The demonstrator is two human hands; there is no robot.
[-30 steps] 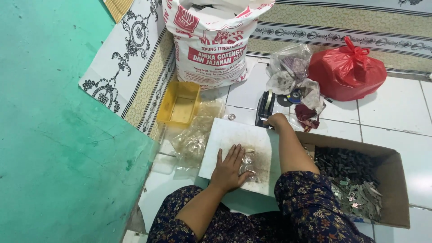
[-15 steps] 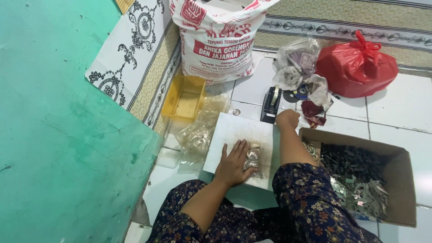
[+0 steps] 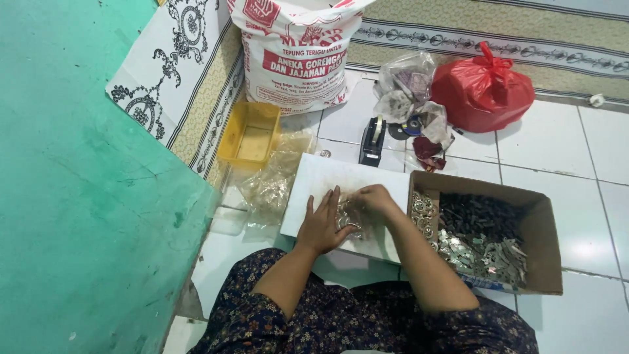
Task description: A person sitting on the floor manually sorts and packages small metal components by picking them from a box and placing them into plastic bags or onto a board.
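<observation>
**Both hands on a small clear packet at the white board**

On the white tiled floor [image 3: 590, 151], a white board [image 3: 327, 180] lies flat in front of the seated person, and both hands meet over its near half. The left hand [image 3: 324, 223] rests palm down with its fingers spread apart, the fingertips pressing on a small clear packet of metal pieces [image 3: 350, 216]. The right hand [image 3: 373, 196] is curled over the far side of the same packet, fingers drawn together on it; whether it pinches the plastic or only presses on it cannot be told. The packet lies on the board, between the two hands, near the board's right edge.

Just beside the board on the right stands an open cardboard box [image 3: 547, 226], touching the board's edge, filled with dark and silvery metal parts. On the board's left lies a heap of clear plastic bags [image 3: 272, 183], and beyond that a yellow tray [image 3: 252, 134]. Behind the board stands a black tape dispenser [image 3: 372, 139]. Farther back are a big printed sack [image 3: 298, 59], a bundle of crumpled clear bags [image 3: 409, 88] and a knotted red plastic bag [image 3: 481, 92]. A green wall [image 3: 72, 196] fills the left side.
</observation>
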